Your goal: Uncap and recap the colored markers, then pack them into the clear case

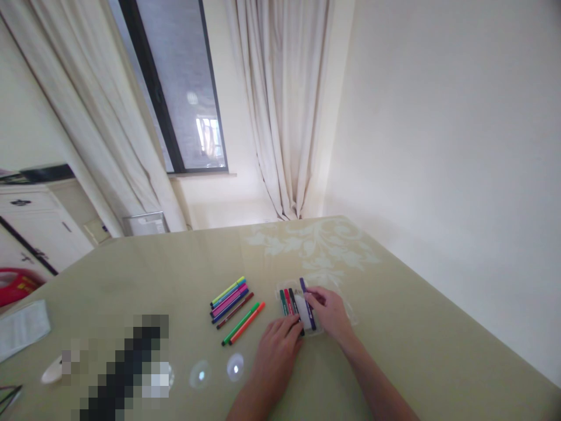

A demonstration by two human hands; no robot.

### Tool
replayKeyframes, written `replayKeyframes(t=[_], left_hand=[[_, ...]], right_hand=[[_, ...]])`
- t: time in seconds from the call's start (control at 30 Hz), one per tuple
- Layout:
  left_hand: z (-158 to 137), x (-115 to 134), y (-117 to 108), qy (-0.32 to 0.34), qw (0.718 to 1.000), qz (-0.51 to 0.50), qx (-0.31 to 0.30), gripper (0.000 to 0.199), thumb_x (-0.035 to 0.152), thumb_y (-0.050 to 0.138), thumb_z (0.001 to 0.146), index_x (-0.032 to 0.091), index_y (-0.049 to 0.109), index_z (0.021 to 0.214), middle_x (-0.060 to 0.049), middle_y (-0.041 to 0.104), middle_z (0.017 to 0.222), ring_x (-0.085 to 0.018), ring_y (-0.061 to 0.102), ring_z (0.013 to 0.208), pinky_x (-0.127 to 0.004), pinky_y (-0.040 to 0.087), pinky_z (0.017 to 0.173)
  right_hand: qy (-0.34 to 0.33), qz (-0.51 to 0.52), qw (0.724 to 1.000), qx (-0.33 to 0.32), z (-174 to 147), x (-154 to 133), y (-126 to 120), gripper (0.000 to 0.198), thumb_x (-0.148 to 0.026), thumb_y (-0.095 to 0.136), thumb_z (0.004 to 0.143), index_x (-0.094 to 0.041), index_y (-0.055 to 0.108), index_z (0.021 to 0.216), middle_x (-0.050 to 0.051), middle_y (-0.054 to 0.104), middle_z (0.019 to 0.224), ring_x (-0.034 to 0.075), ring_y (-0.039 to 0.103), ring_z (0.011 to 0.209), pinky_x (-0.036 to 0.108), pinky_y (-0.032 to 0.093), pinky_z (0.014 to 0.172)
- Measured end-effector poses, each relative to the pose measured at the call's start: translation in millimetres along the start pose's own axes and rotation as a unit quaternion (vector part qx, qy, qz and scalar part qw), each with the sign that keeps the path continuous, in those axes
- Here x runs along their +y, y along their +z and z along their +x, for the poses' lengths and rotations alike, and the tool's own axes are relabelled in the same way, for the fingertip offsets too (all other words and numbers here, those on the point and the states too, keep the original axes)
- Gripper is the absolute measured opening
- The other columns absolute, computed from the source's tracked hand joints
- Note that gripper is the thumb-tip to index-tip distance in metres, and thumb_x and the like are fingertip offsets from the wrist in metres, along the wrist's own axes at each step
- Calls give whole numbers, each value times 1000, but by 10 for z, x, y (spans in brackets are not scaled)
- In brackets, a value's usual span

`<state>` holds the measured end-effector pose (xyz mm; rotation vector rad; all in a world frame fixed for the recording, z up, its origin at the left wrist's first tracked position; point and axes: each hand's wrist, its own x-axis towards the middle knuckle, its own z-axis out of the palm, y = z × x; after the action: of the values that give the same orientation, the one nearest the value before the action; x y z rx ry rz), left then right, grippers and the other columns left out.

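Observation:
A clear plastic marker case lies on the table in front of me, its outline faint against the tabletop. Inside it, side by side, are a green marker, a red marker and a black marker. My left hand rests with its fingers stretched over the lower part of these markers; its thumb is hidden. Between the thumb and fingers of my right hand is a purple marker, tilted slightly over the case, to the right of the black one.
Left of the case lie several loose markers, among them a yellow marker, a brown marker and an orange marker. Farther left are a blurred dark object and a pale sheet-like item. A wall borders the table's right edge.

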<state>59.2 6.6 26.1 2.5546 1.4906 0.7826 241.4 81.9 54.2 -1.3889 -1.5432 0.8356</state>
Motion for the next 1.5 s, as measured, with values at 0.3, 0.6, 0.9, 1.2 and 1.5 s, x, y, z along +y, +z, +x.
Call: replayKeyframes(t=[0.3,0.6,0.9,1.2,1.5], left_hand=[[-25,-17,5,51,995,84,13,52,1,56,92,29,62,135,-5,68,133,-25,65,118,-42,56,99],[-2,46,-11,35,995,95,14,48,2,54,91,27,65,131,-5,68,131,-25,65,116,-39,56,99],[-38,-216,-192,-35,995,46,85,29,19,47,101,24,68,122,-6,73,117,-23,67,108,-40,57,97],[-247,-990,-593,-282,938,155,128,25,29,49,95,19,72,91,-11,70,93,-32,67,88,-50,56,81],[-54,-630,-535,-245,949,-132,149,34,45,46,100,21,69,100,-8,73,97,-28,69,92,-44,56,85]], right_hand=[[-55,-197,978,-42,-97,-8,199,14,-27,58,92,-22,69,84,5,77,86,22,71,80,31,50,74],[-71,-263,960,-62,-68,-23,214,18,-21,60,92,-20,71,78,6,73,86,21,68,82,30,47,78],[-105,-192,975,-18,-128,-78,151,24,-26,53,97,-19,72,83,6,70,83,19,64,76,29,45,71],[-121,-147,982,-3,-159,-138,148,27,-34,48,98,-21,69,87,6,70,85,20,63,73,32,46,72],[-103,-58,992,-40,-225,-248,242,27,-37,53,97,-20,73,94,7,74,91,21,66,78,31,49,76]])
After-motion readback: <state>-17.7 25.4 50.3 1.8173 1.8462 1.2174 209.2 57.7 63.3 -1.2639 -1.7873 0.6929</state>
